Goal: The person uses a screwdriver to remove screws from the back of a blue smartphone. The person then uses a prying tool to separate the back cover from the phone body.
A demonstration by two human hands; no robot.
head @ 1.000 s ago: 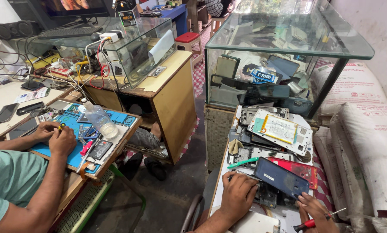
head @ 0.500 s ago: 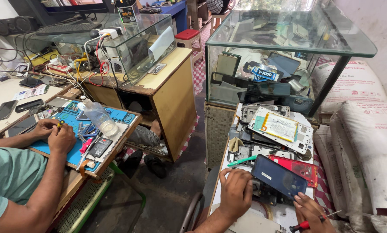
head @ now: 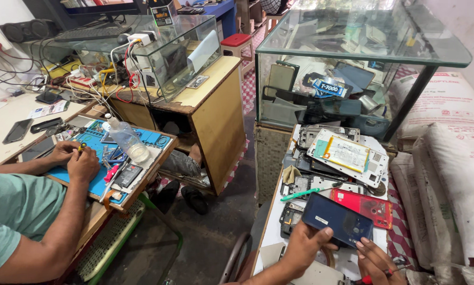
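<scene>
My left hand (head: 303,248) grips the near-left edge of the dark blue phone back cover (head: 337,219), thumb on top, fingers closed under it. My right hand (head: 377,261) sits just beside the cover's lower right corner, fingertips touching its edge, closed around a red-handled screwdriver (head: 377,275) at the bottom of the view. Change since half a second ago: the cover sits lower and nearer to me, both hands drawn in closer to it; I judge the panel is now steadied for the tool. It rests tilted over a bare phone frame (head: 292,216), with a red back cover (head: 363,207) touching its far side, a green tool (head: 300,194) beyond, stripped white housings (head: 348,155) farther out. Across the aisle a co-worker's hand (head: 83,163) works on a blue mat (head: 97,182).
</scene>
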